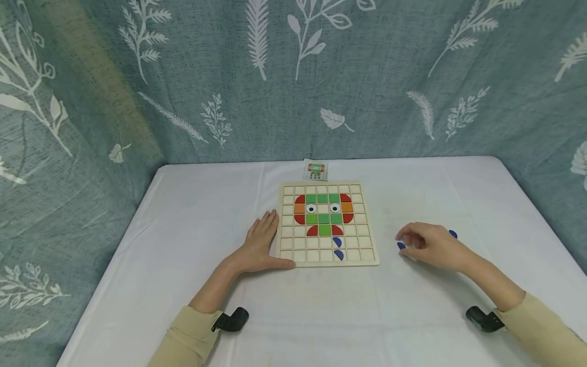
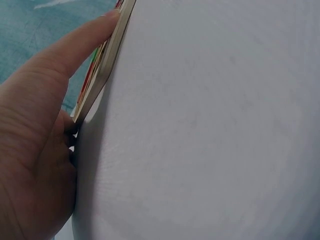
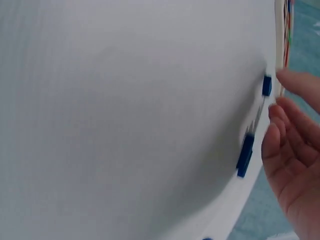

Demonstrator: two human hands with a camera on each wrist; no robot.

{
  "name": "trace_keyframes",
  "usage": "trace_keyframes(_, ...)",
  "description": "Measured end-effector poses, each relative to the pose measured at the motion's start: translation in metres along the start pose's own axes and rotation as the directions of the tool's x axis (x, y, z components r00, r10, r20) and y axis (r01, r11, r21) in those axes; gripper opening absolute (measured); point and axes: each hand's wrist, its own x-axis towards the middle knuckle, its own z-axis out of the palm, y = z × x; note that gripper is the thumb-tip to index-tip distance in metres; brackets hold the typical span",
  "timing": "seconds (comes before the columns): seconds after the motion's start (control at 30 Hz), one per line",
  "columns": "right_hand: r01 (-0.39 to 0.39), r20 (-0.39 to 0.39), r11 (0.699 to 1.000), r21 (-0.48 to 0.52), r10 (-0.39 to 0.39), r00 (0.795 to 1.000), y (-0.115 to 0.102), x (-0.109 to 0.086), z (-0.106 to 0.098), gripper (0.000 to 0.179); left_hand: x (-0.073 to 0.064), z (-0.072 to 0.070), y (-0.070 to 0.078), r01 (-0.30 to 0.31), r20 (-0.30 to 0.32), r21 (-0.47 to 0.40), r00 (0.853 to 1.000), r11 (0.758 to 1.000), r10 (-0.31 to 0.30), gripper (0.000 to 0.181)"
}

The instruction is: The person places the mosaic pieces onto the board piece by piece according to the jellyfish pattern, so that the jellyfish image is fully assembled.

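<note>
A wooden grid board (image 1: 290, 255) lies on the white table, bearing green squares (image 1: 324, 230), red rounded corner pieces (image 1: 347, 218), orange squares (image 1: 299, 208) and two eye tiles (image 1: 311, 209). Two blue curved pieces (image 1: 339, 254) sit in its lower cells. With fairly straight fingers, my left hand (image 1: 261, 244) rests against the board's left side, its thumb at the near edge. To the right, my right hand (image 1: 433, 245) hovers with loosely bent fingers around a loose blue piece (image 1: 401, 245). In the right wrist view, thumb and fingertips appear apart from the blue pieces (image 3: 245, 155).
A small picture card (image 1: 315, 170) with a similar coloured figure lies behind the board. Another blue piece (image 1: 453, 234) is on the table beyond the right hand. Green leaf-patterned cloth (image 1: 284, 127) hangs along the table's back and sides.
</note>
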Motion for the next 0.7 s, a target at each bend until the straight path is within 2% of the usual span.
trace_keyframes(0.17,0.075,0.003,0.997,0.032,-0.075,0.997,0.008,-0.003,-0.002,0.025,0.000,0.000,0.001,0.000,0.001,-0.003,1.000,1.000,0.000,0.127)
trace_keyframes(0.37,0.093,-0.042,0.995,0.039,-0.091,0.995,0.007,0.006,0.007,0.025,0.001,-0.001,0.001,0.005,0.007,0.002,1.000,1.000,-0.005,0.127)
trace_keyframes(0.53,0.049,-0.013,0.993,0.103,-0.048,0.999,-0.022,0.031,0.021,0.024,0.001,-0.002,0.002,0.009,0.011,-0.004,1.000,1.000,-0.009,0.127)
trace_keyframes(0.7,0.109,0.013,0.983,0.149,-0.113,0.994,-0.058,0.062,0.039,0.022,0.001,-0.001,0.002,0.007,0.012,-0.007,1.000,1.000,-0.007,0.127)
